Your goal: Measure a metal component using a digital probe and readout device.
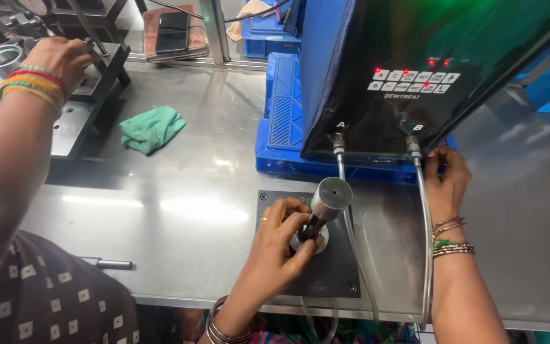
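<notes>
My left hand (280,237) is closed around the dark stem of a steel cylindrical plunger (331,195), which stands tilted in a white ring on a dark square base plate (338,271). My right hand (445,181) rests against the lower edge of a black control box (415,57) with lit red lamps, beside its right hose fitting (413,148). Its fingers curl at the box edge; what they hold is hidden. Two clear hoses (423,229) run from the box down past the table's front edge.
A co-worker's arm with coloured bangles (36,83) reaches to a black metal fixture (97,76) at the far left. A green cloth (151,127) lies on the steel table (186,191). Blue crates (284,114) sit under the box. A steel pin (112,264) lies near the front edge.
</notes>
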